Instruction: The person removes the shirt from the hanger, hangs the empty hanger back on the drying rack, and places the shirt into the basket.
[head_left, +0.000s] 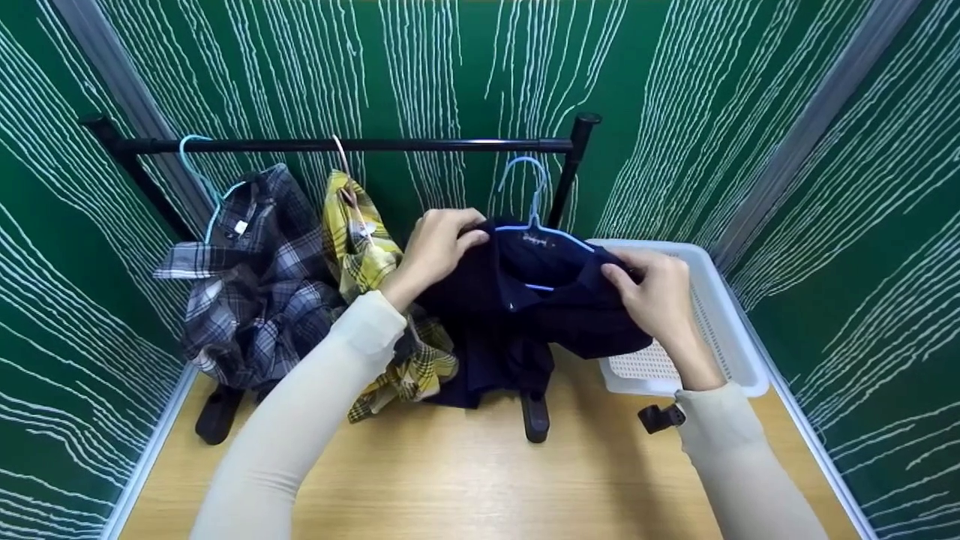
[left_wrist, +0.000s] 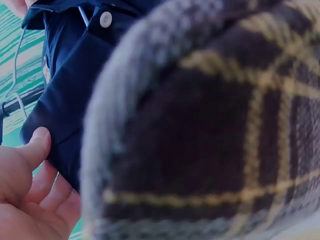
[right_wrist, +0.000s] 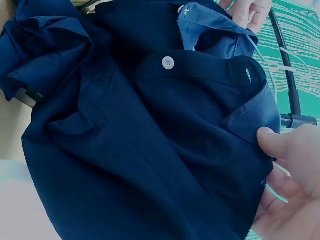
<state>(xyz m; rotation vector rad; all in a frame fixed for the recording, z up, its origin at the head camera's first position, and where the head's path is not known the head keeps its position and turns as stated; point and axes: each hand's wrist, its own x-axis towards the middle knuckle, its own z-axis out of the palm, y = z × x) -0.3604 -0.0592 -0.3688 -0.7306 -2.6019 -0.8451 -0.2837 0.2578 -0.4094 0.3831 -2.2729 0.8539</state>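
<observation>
A dark navy button-up shirt (head_left: 480, 300) is on a light blue hanger (head_left: 534, 217), whose hook shows just below the rod in the head view. My left hand (head_left: 442, 244) pinches the shirt at its left shoulder, thumb on top, and the left wrist view shows this hand (left_wrist: 35, 185) at the cloth's edge. On the other shoulder, my right hand (head_left: 656, 289) pinches the fabric near the hanger's end. White buttons (right_wrist: 168, 63) show on the shirt's front in the right wrist view. The collar stands spread around the hanger's neck.
A black clothes rack (head_left: 337, 145) spans the back. From it hang a grey plaid shirt (head_left: 255, 285) on a teal hanger (head_left: 196, 169) and a yellow plaid shirt (head_left: 360, 232) on a pink hanger (head_left: 341, 154). A white basket (head_left: 739, 337) sits at the right on the wooden surface (head_left: 480, 480).
</observation>
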